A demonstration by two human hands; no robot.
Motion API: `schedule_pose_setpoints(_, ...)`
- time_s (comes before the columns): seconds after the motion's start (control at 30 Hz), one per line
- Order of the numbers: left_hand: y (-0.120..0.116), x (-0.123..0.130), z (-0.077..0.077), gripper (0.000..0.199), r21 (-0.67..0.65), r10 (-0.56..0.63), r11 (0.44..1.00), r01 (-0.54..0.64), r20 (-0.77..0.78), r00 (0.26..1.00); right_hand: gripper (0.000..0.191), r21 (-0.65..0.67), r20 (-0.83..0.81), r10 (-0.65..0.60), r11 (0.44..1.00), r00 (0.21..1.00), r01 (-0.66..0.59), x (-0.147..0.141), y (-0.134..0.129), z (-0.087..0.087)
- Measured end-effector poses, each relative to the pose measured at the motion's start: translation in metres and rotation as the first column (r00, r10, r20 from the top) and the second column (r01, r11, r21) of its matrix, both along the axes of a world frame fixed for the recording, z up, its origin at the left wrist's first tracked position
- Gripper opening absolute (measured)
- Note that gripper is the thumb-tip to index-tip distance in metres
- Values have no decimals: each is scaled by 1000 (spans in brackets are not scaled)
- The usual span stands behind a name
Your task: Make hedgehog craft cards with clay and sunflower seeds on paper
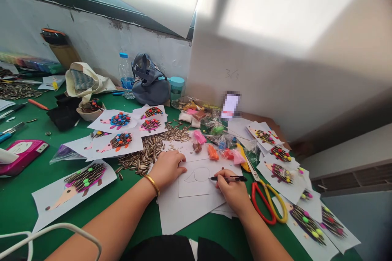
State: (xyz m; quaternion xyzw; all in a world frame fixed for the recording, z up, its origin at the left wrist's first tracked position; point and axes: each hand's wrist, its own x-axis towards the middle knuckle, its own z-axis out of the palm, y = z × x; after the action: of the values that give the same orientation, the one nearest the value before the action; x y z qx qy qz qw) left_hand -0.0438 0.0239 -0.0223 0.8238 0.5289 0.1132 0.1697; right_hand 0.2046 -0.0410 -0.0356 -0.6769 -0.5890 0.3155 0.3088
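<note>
A small white sheet [192,189] with a thin outline of a rounded body and pointed snout lies on larger white paper [174,216]. My right hand [231,189] grips a black pen [234,178], its tip at the outline's right side. Resting on the small sheet's upper left edge, my left hand [170,167] holds nothing, thumb apart from the other fingers. Sunflower seeds [143,155] are heaped beyond my left hand. Red and yellow scissors [263,195] lie right of my right hand. Orange clay [212,152] and pink clay [199,136] sit beyond the small sheet.
Finished hedgehog pictures [82,183] lie at the left, with more hedgehog cards [280,171] at the right. Behind stand a water bottle [126,77], a grey bag [150,85] and a phone [230,105]. A white cable [70,228] loops at the lower left.
</note>
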Motion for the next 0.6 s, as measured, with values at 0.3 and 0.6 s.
schedule_pose_setpoints(0.3, 0, 0, 0, 20, 6, -4, 1000, 4, -5, 1000, 22, -7, 0, 13, 1000, 1000, -13, 0, 0, -1)
schedule_pose_setpoints(0.6, 0, 0, 0, 20, 4, -2, 1000, 2, -2, 1000, 24, 38, -115, -25, 999, 993, 30, 3, 1, 4)
